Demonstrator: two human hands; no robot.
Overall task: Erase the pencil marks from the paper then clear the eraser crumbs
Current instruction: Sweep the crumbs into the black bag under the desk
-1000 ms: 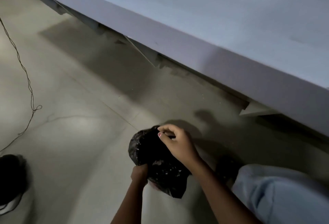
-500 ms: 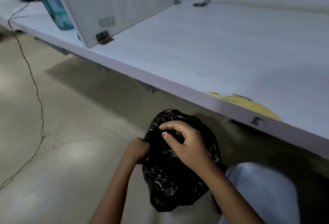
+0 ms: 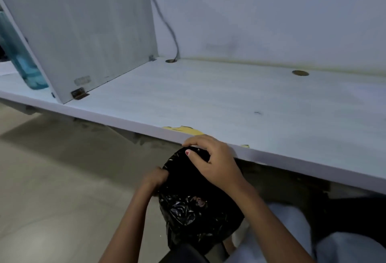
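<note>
A crumpled black plastic bag (image 3: 194,210) hangs just below the front edge of the white desk (image 3: 208,100). My left hand (image 3: 154,179) grips the bag's left rim. My right hand (image 3: 213,158) holds the rim at the top right, fingers curled over it, right against the desk edge. No paper, eraser or crumbs show on the desk. A chipped yellow patch (image 3: 188,129) marks the desk edge just above my right hand.
A white side panel (image 3: 83,33) stands upright on the desk at the left, with a blue bottle (image 3: 25,64) behind it. A grey cable (image 3: 167,24) runs down into a hole (image 3: 170,61); a second hole (image 3: 300,72) lies to the right. My light trousers (image 3: 292,237) are at bottom right.
The view has tilted up from the floor to the desk top. Both hands have lifted the bag up to the desk's front edge, keeping their hold on it.
</note>
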